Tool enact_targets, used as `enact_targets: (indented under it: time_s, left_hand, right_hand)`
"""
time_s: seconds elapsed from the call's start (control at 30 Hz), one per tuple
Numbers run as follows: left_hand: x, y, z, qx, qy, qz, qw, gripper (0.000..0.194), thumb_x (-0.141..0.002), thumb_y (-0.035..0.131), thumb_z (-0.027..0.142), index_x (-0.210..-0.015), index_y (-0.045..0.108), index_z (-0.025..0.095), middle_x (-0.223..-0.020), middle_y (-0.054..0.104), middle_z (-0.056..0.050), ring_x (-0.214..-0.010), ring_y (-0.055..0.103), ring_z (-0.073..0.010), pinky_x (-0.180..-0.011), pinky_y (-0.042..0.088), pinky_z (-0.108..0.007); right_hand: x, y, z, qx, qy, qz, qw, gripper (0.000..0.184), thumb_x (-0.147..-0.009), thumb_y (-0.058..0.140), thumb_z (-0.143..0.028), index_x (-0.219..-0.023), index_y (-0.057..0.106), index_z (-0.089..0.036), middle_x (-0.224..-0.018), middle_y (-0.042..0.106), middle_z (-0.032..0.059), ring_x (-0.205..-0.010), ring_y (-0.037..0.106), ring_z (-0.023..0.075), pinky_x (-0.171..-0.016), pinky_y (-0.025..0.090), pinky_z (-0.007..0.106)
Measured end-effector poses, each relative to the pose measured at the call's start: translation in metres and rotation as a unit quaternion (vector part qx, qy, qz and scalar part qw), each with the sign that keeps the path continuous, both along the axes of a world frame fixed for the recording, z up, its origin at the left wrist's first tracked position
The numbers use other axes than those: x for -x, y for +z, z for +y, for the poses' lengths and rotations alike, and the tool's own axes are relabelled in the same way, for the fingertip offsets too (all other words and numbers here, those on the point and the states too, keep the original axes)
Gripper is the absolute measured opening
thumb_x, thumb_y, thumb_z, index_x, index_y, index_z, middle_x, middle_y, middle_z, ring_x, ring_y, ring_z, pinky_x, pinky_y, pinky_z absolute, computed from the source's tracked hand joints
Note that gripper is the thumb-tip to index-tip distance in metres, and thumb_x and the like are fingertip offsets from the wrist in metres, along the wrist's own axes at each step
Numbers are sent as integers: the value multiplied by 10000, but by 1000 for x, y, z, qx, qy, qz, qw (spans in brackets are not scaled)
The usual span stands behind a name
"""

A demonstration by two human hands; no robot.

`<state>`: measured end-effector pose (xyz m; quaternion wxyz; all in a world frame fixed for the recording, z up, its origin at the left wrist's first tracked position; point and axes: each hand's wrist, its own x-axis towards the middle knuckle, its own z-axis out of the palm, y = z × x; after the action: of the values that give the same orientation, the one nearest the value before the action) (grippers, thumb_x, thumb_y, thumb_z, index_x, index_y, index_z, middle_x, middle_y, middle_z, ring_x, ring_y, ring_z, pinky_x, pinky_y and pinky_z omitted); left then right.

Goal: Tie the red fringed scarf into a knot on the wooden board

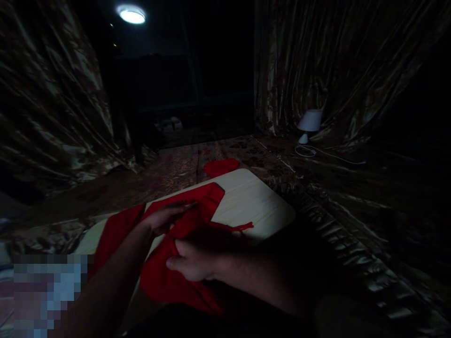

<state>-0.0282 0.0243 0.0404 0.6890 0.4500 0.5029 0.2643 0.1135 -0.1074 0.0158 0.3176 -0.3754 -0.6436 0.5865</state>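
Observation:
A red cloth piece (197, 216), perhaps a garment, lies bunched and folded over a low light-wood table (259, 199) and hangs toward my lap. My right hand (193, 260) is closed round a fold of it near the front, thumb on top. Farther up and to the left, my left hand (165, 218) rests against the cloth, fingers stretched to the right and thumb apart below them. Thin red strings (244, 227) trail from the cloth onto the tabletop. Dim light hides the cloth's exact shape.
Another red piece (221, 166) lies beyond the table's far edge on the patterned floor covering (186, 162). A small white lamp (310, 121) with a loose cord (338, 157) stands at the far right. Long shiny curtains (292, 61) hang on both sides.

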Motion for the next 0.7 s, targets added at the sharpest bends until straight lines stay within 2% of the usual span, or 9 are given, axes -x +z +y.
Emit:
enact_targets:
  time_s: [0.07, 0.2, 0.23, 0.3, 0.37, 0.43, 0.53, 0.6, 0.7]
  left_hand:
    - [17, -8, -5, -23, -42, 51, 998, 392, -716, 777, 231, -1100, 707, 186, -810, 715, -62, -551, 613, -149, -400, 408, -186]
    - [34, -32, -13, -103, -56, 107, 987, 291, -610, 813, 237, -878, 744, 149, -759, 710, -56, -583, 592, -159, -440, 400, -199]
    - [36, -38, -14, -127, -44, 104, 985, 271, -581, 817, 231, -827, 737, 150, -749, 708, -50, -614, 602, -167, -486, 431, -213]
    - [38, -51, -14, -164, -11, 92, 982, 279, -538, 817, 238, -784, 721, 152, -747, 707, -41, -674, 617, -178, -598, 478, -244]
    - [39, -62, -13, -183, 16, 90, 979, 339, -520, 813, 278, -817, 716, 147, -754, 705, -35, -697, 617, -180, -665, 482, -267]
    - [39, -69, -13, -196, 22, 105, 975, 398, -526, 802, 332, -861, 715, 136, -770, 705, -38, -701, 614, -181, -682, 476, -282]
    - [39, -73, -16, -226, 18, 134, 965, 410, -577, 762, 388, -891, 726, 127, -819, 718, -54, -726, 617, -185, -702, 472, -294]
    - [39, -73, -18, -239, 14, 142, 960, 395, -617, 732, 396, -905, 738, 125, -845, 730, -63, -738, 619, -185, -710, 470, -294]
    - [39, -74, -20, -243, 5, 135, 961, 375, -660, 703, 396, -913, 749, 122, -858, 739, -73, -739, 621, -186, -700, 469, -289]
  right_hand:
    - [9, 1, 8, 2, -18, -73, 997, 140, -867, 626, -327, -893, 555, -209, -753, 539, -40, -691, 482, 127, -642, 395, 236]
    - [-1, 5, 31, -62, 147, -196, 967, 300, -898, 593, -453, -766, 579, -184, -616, 499, -51, -576, 437, 106, -564, 343, 230]
    - [-9, 7, 41, -108, 145, -236, 955, 345, -903, 583, -489, -750, 599, -180, -620, 530, -37, -589, 466, 115, -580, 353, 236]
    - [-27, 13, 66, -214, 16, -332, 918, 373, -924, 547, -519, -807, 649, -180, -720, 623, 11, -669, 537, 150, -637, 387, 262]
    - [-48, 17, 98, -292, -119, -422, 850, 298, -960, 515, -428, -985, 670, -175, -958, 690, 78, -870, 591, 194, -767, 422, 283]
    - [-66, 19, 131, -328, -173, -509, 777, 261, -971, 471, -294, -1106, 654, -163, -1127, 671, 126, -1044, 575, 222, -888, 422, 303]
    - [-85, 13, 174, -359, -147, -599, 701, 344, -920, 518, -218, -1243, 611, -143, -1256, 616, 161, -1179, 533, 255, -961, 423, 321]
    - [-90, 6, 193, -351, -110, -637, 677, 411, -923, 502, -205, -1328, 571, -186, -1295, 600, 161, -1148, 575, 258, -925, 455, 333]
    - [-93, -3, 210, -323, -80, -677, 657, 438, -961, 424, -199, -1380, 544, -242, -1173, 671, 159, -1018, 660, 258, -851, 488, 350]
